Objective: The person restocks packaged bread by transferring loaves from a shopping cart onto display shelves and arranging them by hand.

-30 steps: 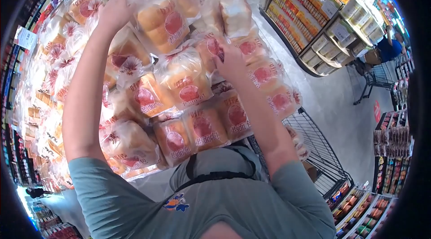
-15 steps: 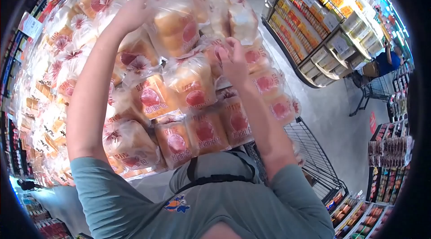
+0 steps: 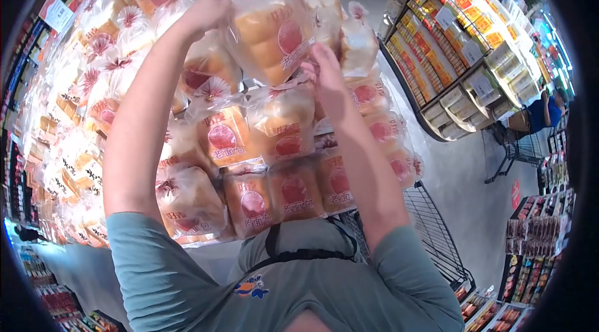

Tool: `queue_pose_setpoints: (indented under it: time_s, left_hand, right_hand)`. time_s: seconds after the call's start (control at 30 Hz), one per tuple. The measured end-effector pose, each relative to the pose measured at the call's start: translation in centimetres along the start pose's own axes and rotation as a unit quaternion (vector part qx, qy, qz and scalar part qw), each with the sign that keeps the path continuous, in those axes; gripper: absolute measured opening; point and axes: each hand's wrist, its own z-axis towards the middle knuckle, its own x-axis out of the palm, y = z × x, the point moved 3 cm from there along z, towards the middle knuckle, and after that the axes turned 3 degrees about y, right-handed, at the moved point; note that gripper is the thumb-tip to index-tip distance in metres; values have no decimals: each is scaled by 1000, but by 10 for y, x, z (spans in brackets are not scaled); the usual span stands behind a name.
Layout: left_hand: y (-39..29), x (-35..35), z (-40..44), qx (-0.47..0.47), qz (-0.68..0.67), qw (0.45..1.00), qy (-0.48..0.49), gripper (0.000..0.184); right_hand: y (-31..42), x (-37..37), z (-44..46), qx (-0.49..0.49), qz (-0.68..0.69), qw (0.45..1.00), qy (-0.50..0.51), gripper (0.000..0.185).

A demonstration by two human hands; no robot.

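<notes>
A large heap of bagged bread (image 3: pixel 289 121) fills the middle and left of the view. My left hand (image 3: pixel 213 10) is closed on the clear plastic at the left of one bread bag (image 3: pixel 267 35), high on the heap. That bag has a round red print and stands tilted. My right hand (image 3: pixel 326 68) is beside the bag's lower right corner, fingers apart and palm turned toward it; any contact is hard to make out. Below my hands, more bagged loaves (image 3: pixel 251 202) stand in a row along the heap's near edge.
A wire shopping cart (image 3: pixel 437 223) stands right of my body. Shelves of boxes and tins (image 3: pixel 437 39) rise at the upper right. A person in blue (image 3: pixel 544 112) is beside another cart (image 3: pixel 519 150) at the far right. A price sign (image 3: pixel 57 14) stands at the upper left.
The bread bag at my left hand has come up closer and tilted. My right hand has moved off the loaf it was touching, and its fingers have opened beside the bag. The view has turned slightly.
</notes>
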Motion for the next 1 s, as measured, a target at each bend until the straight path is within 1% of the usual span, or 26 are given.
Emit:
queue_pose_setpoints:
  time_s: [0.03,0.07,0.1,0.13,0.17,0.2,0.23,0.27,0.3,0.33,0.37,0.4,0.43,0.47,0.5,0.53,0.57,0.63,0.67,0.73,0.8,0.83,0.87,0.93,0.97,1.0]
  left_hand:
    - [7,-5,7,-28,15,999,39,21]
    - [-2,-4,1,-56,30,995,79,21]
    - [-15,-3,-6,2,104,991,84,31]
    - [-22,6,-14,-1,103,991,84,31]
    - [-31,10,-19,52,221,974,21,40]
    - [-38,12,-22,106,333,936,-41,50]
    - [-36,9,-18,106,333,936,-40,50]
    - [-32,5,-11,90,334,937,-45,57]
    - [-28,5,-5,74,335,938,-48,64]
    - [-33,6,-6,75,335,938,-44,64]
    - [-41,5,-7,121,212,969,-24,66]
    - [-48,5,-9,164,85,983,-7,69]
    - [-47,10,-6,245,175,950,-87,64]
    - [-43,16,-7,243,174,950,-88,64]
    - [-41,24,-8,241,330,905,-121,58]
    - [-39,30,-10,232,477,834,-151,52]
    - [-38,35,-11,234,474,835,-151,52]
    - [-33,45,-11,244,536,797,-133,38]
    - [-27,48,-6,247,534,798,-132,38]
    - [-25,49,-5,302,504,793,-164,33]
    - [-28,52,-14,312,494,792,-179,33]
    - [-37,52,-24,321,485,790,-194,33]
    - [-45,52,-31,323,483,790,-194,33]
    - [-65,48,-54,389,405,795,-232,40]
    - [-70,43,-63,370,429,790,-234,41]
    - [-77,45,-70,355,438,791,-237,45]
  right_hand:
    - [3,1,-4,-10,-1,1000,-25,46]
    - [2,0,-5,-20,-3,999,-50,45]
    - [-2,-2,-2,-17,-24,998,-54,48]
    - [-7,-5,-1,-14,-25,998,-53,48]
    - [-11,-4,-1,-20,-80,996,-29,51]
    - [-14,-5,-1,-26,-136,990,-6,55]
    - [-8,1,-7,-26,-136,990,-6,55]
    - [6,13,-17,-66,-178,982,-21,56]
    - [13,17,-21,-84,-198,976,-31,57]
    - [19,21,-25,-103,-219,970,-42,58]
    - [24,23,-24,-161,-289,942,-55,61]
    - [27,25,-21,-219,-357,906,-65,64]
    - [20,24,-10,-217,-358,906,-65,64]
    - [9,24,5,-208,-335,918,-33,67]
    - [-1,21,16,-198,-313,929,-2,70]
    - [0,23,15,-198,-316,928,-3,70]
    - [0,25,15,-185,-330,925,5,71]
    - [5,22,14,-172,-347,922,9,73]
    - [7,20,12,-167,-357,919,24,73]
    - [8,15,8,-162,-367,915,38,74]
    - [8,7,-1,-204,-259,944,19,68]
    - [16,9,-15,-205,-260,944,18,68]
    - [31,12,-41,-193,-233,953,-14,61]
    - [27,-5,-81,-179,-208,960,-48,55]
    - [10,-29,-97,-228,-313,921,-45,50]
    - [7,-53,-122,-271,-428,861,-46,45]
